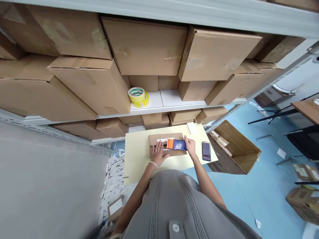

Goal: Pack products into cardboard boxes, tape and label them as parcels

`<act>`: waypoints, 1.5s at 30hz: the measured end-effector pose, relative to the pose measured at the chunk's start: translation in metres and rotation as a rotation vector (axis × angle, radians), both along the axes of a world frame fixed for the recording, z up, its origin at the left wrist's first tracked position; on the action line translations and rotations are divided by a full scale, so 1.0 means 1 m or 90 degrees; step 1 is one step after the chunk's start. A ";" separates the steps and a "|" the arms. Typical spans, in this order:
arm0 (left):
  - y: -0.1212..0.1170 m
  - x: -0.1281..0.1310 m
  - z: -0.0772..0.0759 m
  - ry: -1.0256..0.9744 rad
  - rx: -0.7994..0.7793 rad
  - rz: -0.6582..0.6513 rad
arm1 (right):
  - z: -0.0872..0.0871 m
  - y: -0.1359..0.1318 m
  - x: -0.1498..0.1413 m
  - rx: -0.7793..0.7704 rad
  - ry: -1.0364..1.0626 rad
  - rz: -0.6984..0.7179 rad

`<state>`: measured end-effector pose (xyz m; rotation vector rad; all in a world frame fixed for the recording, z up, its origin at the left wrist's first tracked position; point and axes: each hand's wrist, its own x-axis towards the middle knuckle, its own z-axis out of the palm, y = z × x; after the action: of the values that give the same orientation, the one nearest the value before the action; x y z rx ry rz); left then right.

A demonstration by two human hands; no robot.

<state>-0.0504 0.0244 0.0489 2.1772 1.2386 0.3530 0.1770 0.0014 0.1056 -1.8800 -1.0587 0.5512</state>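
A small brown cardboard box (154, 138) lies on a pale yellow tabletop (137, 159) in front of me. My left hand (159, 154) rests on the box's left part with its fingers stretched out, beside a white paper strip (164, 139). My right hand (190, 146) is closed on the right end of a flat blue-and-orange packet (178, 144). That packet lies across the top of the box, its orange end towards my left hand. Part of the box is hidden under my left hand and the packet.
A phone (206, 151) and a white paper (191, 128) lie on the table. Behind it stands a shelf rack (174, 103) with cardboard boxes and tape rolls (138, 96). An open carton (239, 146) is on the floor at right; paper strips (113, 186) are heaped at left.
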 end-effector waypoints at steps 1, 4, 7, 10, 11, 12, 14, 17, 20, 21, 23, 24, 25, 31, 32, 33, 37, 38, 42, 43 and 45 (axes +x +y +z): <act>0.003 0.000 0.004 -0.067 -0.057 0.019 | -0.002 0.001 0.000 0.001 -0.007 0.003; 0.013 0.002 0.014 -0.279 -0.214 0.103 | -0.006 0.005 -0.001 0.005 -0.040 0.028; 0.023 0.008 0.019 -0.407 -0.337 0.169 | -0.010 0.007 -0.006 0.010 -0.076 0.057; 0.030 0.015 0.019 -0.457 -0.453 0.227 | -0.014 0.007 -0.009 0.015 -0.093 0.072; 0.031 0.016 0.018 -0.464 -0.478 0.240 | -0.015 0.007 -0.010 0.017 -0.094 0.072; 0.031 0.017 0.018 -0.470 -0.493 0.249 | -0.015 0.006 -0.009 0.019 -0.095 0.069; 0.030 0.017 0.016 -0.478 -0.503 0.257 | -0.015 0.005 -0.009 0.025 -0.091 0.064; 0.026 0.017 0.014 -0.493 -0.516 0.276 | -0.015 0.004 -0.008 0.038 -0.085 0.065; 0.025 0.015 0.013 -0.506 -0.517 0.295 | -0.015 0.002 -0.008 0.047 -0.081 0.063; 0.025 0.014 0.013 -0.509 -0.516 0.300 | -0.015 0.001 -0.008 0.049 -0.079 0.062; 0.027 0.012 0.013 -0.514 -0.514 0.308 | -0.015 -0.001 -0.008 0.050 -0.073 0.060; 0.027 0.012 0.014 -0.516 -0.515 0.310 | -0.015 -0.001 -0.008 0.051 -0.070 0.061; 0.028 0.012 0.014 -0.517 -0.517 0.312 | -0.015 -0.001 -0.008 0.052 -0.067 0.062; 0.022 0.021 0.023 -0.517 -0.563 0.305 | -0.009 -0.005 -0.012 0.078 -0.025 0.029; 0.020 0.022 0.027 -0.519 -0.575 0.302 | -0.007 -0.007 -0.013 0.092 -0.009 0.020; 0.017 0.023 0.031 -0.523 -0.583 0.297 | -0.003 -0.009 -0.014 0.108 0.009 0.010; 0.006 0.020 0.067 -0.537 -0.548 0.258 | 0.016 -0.020 -0.019 0.166 0.097 -0.053; 0.004 0.019 0.079 -0.535 -0.531 0.247 | 0.022 -0.022 -0.020 0.178 0.122 -0.072; -0.002 0.015 0.132 -0.603 -0.531 0.161 | 0.046 -0.024 -0.027 0.220 0.217 -0.119; -0.003 0.015 0.144 -0.623 -0.537 0.148 | 0.052 -0.024 -0.028 0.236 0.241 -0.119; -0.006 0.015 0.163 -0.659 -0.542 0.137 | 0.062 -0.022 -0.032 0.276 0.288 -0.106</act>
<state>-0.0357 0.0188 0.2115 0.8905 0.7664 0.7432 0.1447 -0.0209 0.1676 -1.3615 -0.6519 0.5624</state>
